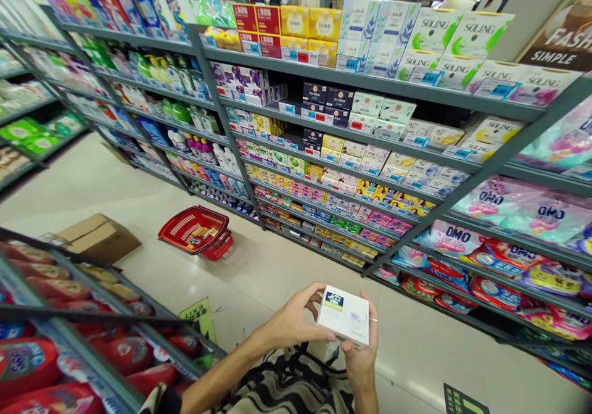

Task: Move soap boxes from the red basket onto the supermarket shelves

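Note:
A small white soap box [345,316] with a dark blue and yellow-green label is held up in front of my body. My left hand [300,315] grips its left side, fingers behind and thumb along the lower edge. On the right side my right hand [363,352] is closed around the box, a ring showing on one finger. Beyond the hands stands a shelf rack with rows of boxed soaps, among them white boxes [432,175] on a middle shelf.
A red shopping basket [197,232] with items in it stands on the floor. Behind it lies a cardboard box [97,239]. Red bottles [124,355] fill a shelf at the lower left. Bagged detergent [494,256] sits on the right shelves.

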A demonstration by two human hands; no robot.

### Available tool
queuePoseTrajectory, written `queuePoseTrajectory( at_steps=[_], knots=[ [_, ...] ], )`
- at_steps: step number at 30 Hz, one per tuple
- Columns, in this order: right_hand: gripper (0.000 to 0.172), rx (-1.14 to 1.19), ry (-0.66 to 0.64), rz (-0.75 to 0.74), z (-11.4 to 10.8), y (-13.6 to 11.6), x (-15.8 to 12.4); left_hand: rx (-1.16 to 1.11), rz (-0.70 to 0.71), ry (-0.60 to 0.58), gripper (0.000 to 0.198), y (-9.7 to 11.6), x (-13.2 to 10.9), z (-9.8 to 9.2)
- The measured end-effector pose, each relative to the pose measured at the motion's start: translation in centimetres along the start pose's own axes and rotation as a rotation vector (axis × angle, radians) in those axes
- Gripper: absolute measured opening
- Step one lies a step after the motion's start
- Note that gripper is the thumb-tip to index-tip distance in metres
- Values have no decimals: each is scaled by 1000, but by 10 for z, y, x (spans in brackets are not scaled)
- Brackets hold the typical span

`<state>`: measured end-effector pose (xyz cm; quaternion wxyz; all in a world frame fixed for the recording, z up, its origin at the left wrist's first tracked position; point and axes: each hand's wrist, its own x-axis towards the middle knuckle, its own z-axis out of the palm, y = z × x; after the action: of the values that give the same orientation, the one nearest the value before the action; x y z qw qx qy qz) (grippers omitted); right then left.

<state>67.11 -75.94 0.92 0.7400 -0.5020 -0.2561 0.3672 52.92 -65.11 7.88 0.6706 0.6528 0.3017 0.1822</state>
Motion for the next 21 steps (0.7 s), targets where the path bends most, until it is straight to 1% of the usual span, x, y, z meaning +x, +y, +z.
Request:
queuePoseTrajectory(
  at_steps=[2, 4, 6, 7, 10, 12, 14, 16, 18, 19, 21],
  knots=[
    [108, -42, 12, 8, -5, 1, 1, -53, -19, -36, 82, -5, -1, 0],
    [105, -66, 11, 2, -12, 5, 2, -119, -41, -80, 93, -10, -2, 2],
    [104, -80, 8, -10, -16, 8, 3, -151, -48, -83, 99, -13, -2, 4],
    [103, -85, 6, -12, -17, 9, 3, -145, -43, -69, 97, -13, -1, 5],
    [107, -70, -5, -17, -18, 10, 2, -77, -14, -36, 79, -9, 1, 6],
    [110, -53, -8, -14, -17, 8, 0, -43, -6, -57, 75, -5, 2, 6],
    [108, -57, 11, -18, -19, 7, -3, -41, -21, -103, 75, -2, 3, 6],
    [102, -71, 48, -33, -23, 7, -5, -48, -55, -130, 85, -2, 4, 7],
    [101, -78, 82, -47, -27, 8, -7, -47, -75, -134, 93, -5, 5, 10],
    [101, -80, 94, -54, -28, 8, -8, -45, -73, -137, 93, -6, 6, 11],
    [101, -83, 102, -55, -30, 9, -8, -45, -52, -155, 83, -6, 7, 11]
  ],
)
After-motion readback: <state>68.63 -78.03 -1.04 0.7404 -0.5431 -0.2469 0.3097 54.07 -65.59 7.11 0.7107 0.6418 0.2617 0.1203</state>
